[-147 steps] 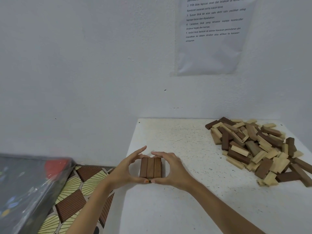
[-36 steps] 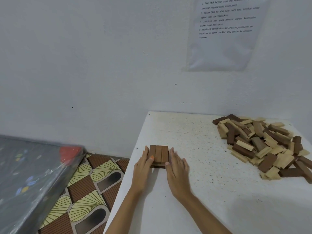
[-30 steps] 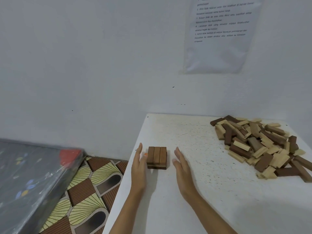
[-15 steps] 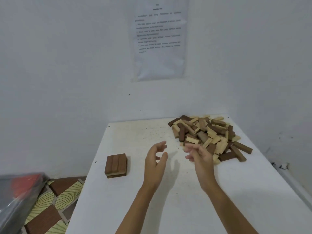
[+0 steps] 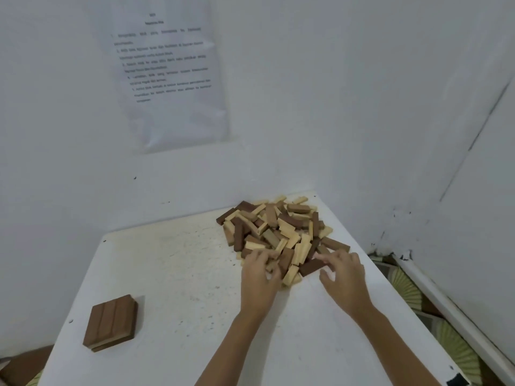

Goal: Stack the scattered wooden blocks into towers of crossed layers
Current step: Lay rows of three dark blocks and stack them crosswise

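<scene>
A low stack (image 5: 111, 319) of two layers stands near the left front of the white table (image 5: 181, 274); its top layer is three dark brown blocks side by side. A loose pile of dark and light wooden blocks (image 5: 278, 227) lies at the table's far right. Both hands are at the pile's near edge. My left hand (image 5: 259, 277) has its fingers curled down among light blocks; blur hides whether it grips one. My right hand (image 5: 344, 274) is spread, fingertips touching a dark block (image 5: 310, 267).
White walls close in behind and to the right of the table. A printed sheet (image 5: 167, 73) hangs on the back wall. Patterned floor (image 5: 404, 285) shows beyond the table's right edge, which lies close to my right hand.
Both hands left the two-layer stack and moved right and forward onto the pile's near edge. The view has swung right, so the stack now sits at lower left.
</scene>
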Demonstrator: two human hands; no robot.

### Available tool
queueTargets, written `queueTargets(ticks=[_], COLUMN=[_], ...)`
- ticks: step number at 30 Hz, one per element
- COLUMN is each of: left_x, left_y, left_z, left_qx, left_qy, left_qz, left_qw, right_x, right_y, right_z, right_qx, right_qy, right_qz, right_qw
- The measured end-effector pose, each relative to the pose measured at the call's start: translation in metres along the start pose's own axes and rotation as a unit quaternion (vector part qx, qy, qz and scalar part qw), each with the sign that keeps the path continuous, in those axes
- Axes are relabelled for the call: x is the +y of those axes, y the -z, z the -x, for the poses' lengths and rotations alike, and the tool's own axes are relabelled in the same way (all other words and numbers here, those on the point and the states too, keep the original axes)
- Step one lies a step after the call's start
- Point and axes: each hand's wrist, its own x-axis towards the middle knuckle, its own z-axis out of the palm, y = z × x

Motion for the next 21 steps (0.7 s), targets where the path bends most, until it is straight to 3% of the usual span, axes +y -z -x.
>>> queueTargets(ticks=[6, 14, 16, 18, 21], left_x=[-0.004, -0.010, -0.009, -0.014, -0.028], left_y=[-0.007, -0.016, -0.012, -0.007, 0.000], left_z=[-0.022, -0.022, -0.026, -0.034, -0.051], left_qx=[-0.003, 0.015, 0.062, 0.127, 0.175], left_qy=[0.056, 0.065, 0.060, 0.066, 0.115], left_qz=[0.023, 0.038, 0.028, 0.002, -0.052], left_qw=[0.998, 0.997, 0.996, 0.990, 0.977], right_x=[0.017, 0.020, 0.023, 0.023, 0.014], right_y=[0.000, 0.003, 0.007, 0.013, 0.022], right_z=[-0.012, -0.021, -0.022, -0.022, -0.020], right_qx=[-0.015, -0.019, -0.081, -0.155, -0.187], right_qy=[0.111, 0.152, 0.148, 0.111, 0.049], right_qz=[0.194, 0.194, 0.156, 0.050, -0.115], right_qw=[0.974, 0.969, 0.973, 0.980, 0.974])
